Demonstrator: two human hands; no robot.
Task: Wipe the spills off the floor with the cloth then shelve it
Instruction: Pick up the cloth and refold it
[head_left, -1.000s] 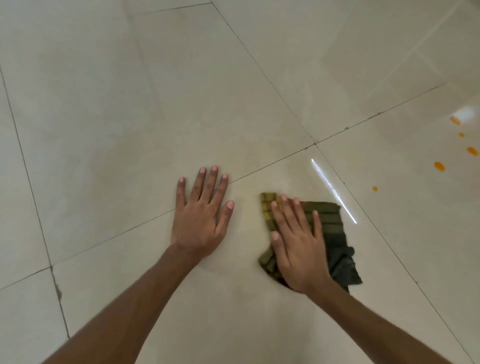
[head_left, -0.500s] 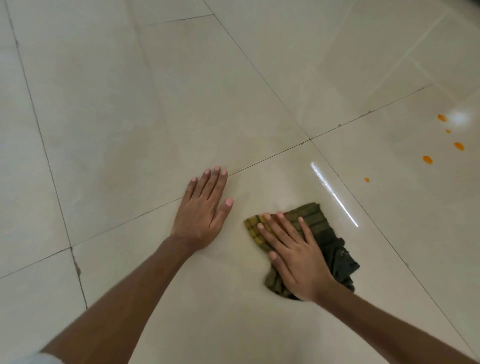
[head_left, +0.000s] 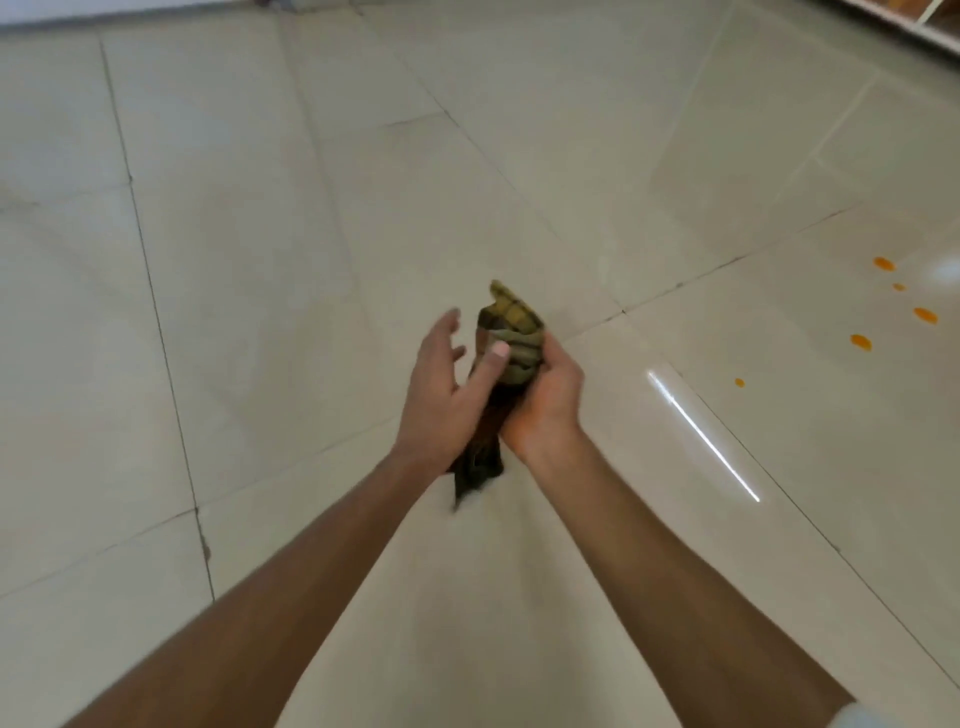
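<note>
**Head view: cloth bunched up between two hands, orange drops on the tiles at three o'clock**

Head camera looks down on both forearms reaching out over a pale tiled floor, and the cloth is off the ground, gathered into a lump at the centre of the picture. It's an olive-green checked fabric with darker lines, yellower at the top corner that pokes up towards twelve o'clock, darker and nearly black in the tail that hangs down towards six between the wrists. The folds look crumpled and twisted, slightly blurred.

Right hand has it: fingers curled closed around the middle of the bundle, palm side turned inward. Left hand is just beside it at nine o'clock, fingers spread and loosely open, thumb laid against the fabric, the rest of the fingers apart from it and holding nothing.

Over at three o'clock, well apart from the hands, the orange spills sit on the tile: four larger drops in a loose cluster near the right edge and one small dot nearer the hands. A bright streak of reflected light runs diagonally between the hands and those drops.

Plenty of bare tile from seven round to twelve o'clock, crossed only by dark grout lines. At one o'clock, in the far top corner, the edge of a pale shelf unit cuts across; a pale wall base runs along the eleven o'clock edge.
</note>
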